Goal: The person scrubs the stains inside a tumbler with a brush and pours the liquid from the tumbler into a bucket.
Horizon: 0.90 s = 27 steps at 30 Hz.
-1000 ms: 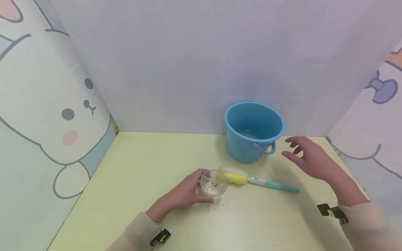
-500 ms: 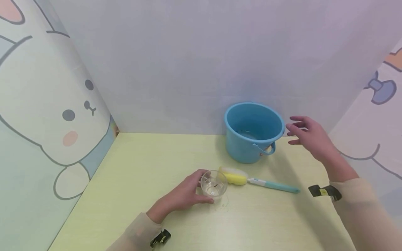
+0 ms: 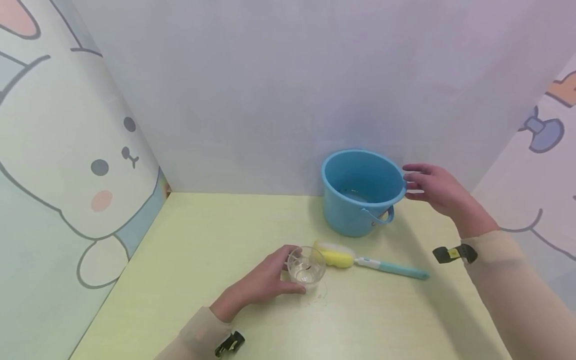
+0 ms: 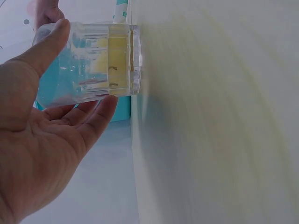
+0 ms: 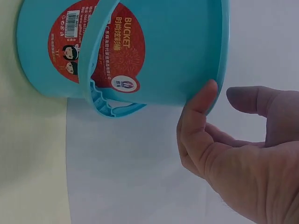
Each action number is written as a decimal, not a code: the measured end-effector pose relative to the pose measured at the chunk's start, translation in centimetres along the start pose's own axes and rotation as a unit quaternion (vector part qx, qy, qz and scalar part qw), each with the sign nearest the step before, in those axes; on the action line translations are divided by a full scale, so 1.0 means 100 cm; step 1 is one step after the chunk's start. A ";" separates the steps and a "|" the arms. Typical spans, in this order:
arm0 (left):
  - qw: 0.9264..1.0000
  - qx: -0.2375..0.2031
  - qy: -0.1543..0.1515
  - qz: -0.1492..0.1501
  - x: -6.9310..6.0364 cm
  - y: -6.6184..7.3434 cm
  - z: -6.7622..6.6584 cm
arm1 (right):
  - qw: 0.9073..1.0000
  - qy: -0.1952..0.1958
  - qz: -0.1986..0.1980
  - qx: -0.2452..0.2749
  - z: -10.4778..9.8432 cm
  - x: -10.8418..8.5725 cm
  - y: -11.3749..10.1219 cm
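My left hand [image 3: 266, 278] holds a clear glass cup [image 3: 306, 270] upright on the table, thumb on the near side and fingers on the far side. Small dark bits show low in the cup [image 4: 100, 63] in the left wrist view. Beside the rim of a blue bucket [image 3: 346, 215] is my right hand [image 3: 443, 190], its fingers loosely bent. In the right wrist view, the index finger lies at the outside of the bucket [image 5: 163, 56] just below the rim, and the thumb stands apart from it.
A bottle brush [image 3: 335, 256] with a yellow sponge head and teal handle lies right of the cup, in front of the bucket. The bucket's handle [image 3: 380, 217] hangs at its front right. The pale yellow table [image 3: 216, 225] meets a whitish back wall [image 3: 234, 125].
My right hand has risen and moved leftward, from the right of the bucket to its rim. The left hand and the cup have stayed in place.
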<state>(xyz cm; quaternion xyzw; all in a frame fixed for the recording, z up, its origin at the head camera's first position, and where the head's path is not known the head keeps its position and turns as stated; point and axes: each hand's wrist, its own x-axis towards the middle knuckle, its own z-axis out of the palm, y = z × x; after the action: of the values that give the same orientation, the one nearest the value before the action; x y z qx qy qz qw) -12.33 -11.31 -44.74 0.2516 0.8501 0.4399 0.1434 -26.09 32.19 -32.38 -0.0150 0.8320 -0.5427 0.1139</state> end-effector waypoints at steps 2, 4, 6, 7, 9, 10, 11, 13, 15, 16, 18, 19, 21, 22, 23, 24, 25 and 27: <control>1.000 0.000 -0.001 0.001 0.000 -0.001 0.001 | 1.000 -0.006 -0.001 0.011 -0.001 0.002 0.001; 1.000 0.001 -0.002 0.002 0.000 -0.001 0.001 | 1.000 -0.011 -0.004 0.020 -0.001 0.003 0.002; 1.000 0.003 -0.002 0.004 0.000 -0.002 0.001 | 0.999 -0.019 -0.010 0.026 -0.001 0.003 0.002; 1.000 0.003 -0.003 0.004 0.000 -0.002 0.002 | 0.999 -0.023 -0.013 0.028 -0.001 0.003 0.002; 1.000 0.004 -0.003 0.004 0.001 -0.002 0.002 | 0.999 -0.028 -0.018 0.029 -0.001 0.003 0.002; 1.000 0.004 -0.003 0.004 0.001 -0.002 0.002 | 0.999 -0.029 -0.020 0.029 -0.001 0.004 0.002; 1.000 0.003 -0.003 0.004 0.001 -0.002 0.001 | 0.999 -0.031 -0.023 0.028 -0.002 0.004 0.002; 1.000 0.001 -0.004 0.004 0.001 -0.001 0.001 | 0.999 -0.030 -0.024 0.026 -0.002 0.003 0.001; 1.000 0.001 -0.004 0.003 0.000 -0.001 0.001 | 0.999 -0.028 -0.025 0.027 -0.001 0.003 0.001; 1.000 0.001 -0.004 0.003 0.000 0.000 0.000 | 0.999 -0.029 -0.025 0.029 -0.001 0.003 0.000; 1.000 0.001 -0.003 0.002 0.000 0.000 0.000 | 0.999 -0.030 -0.025 0.033 -0.001 0.003 0.000; 1.000 0.001 -0.003 0.002 0.000 0.000 0.000 | 0.999 -0.030 -0.026 0.036 -0.001 0.003 0.000; 1.000 0.000 -0.003 0.001 0.000 0.000 0.000 | 0.998 -0.032 -0.027 0.039 -0.001 0.004 0.001; 1.000 0.000 -0.003 0.001 0.000 0.000 0.000 | 0.998 -0.033 -0.027 0.040 -0.002 0.004 0.001; 1.000 -0.001 -0.003 0.001 0.000 -0.001 0.000 | 0.998 -0.032 -0.027 0.043 -0.002 0.005 0.002; 1.000 -0.002 -0.003 0.001 0.000 -0.001 0.000 | 0.998 -0.033 -0.028 0.044 -0.002 0.005 0.002; 1.000 -0.002 -0.003 0.001 0.001 -0.002 0.000 | 0.998 -0.034 -0.028 0.044 -0.002 0.005 0.002; 1.000 -0.003 -0.003 0.001 0.001 -0.002 0.000 | 0.998 -0.036 -0.028 0.049 -0.003 0.005 0.003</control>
<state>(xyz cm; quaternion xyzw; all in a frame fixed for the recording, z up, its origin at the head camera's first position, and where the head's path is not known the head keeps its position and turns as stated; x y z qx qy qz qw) -12.45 -11.36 -44.95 0.2532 0.8480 0.4420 0.1464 -26.61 32.45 -32.61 -0.0523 0.7992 -0.5846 0.1297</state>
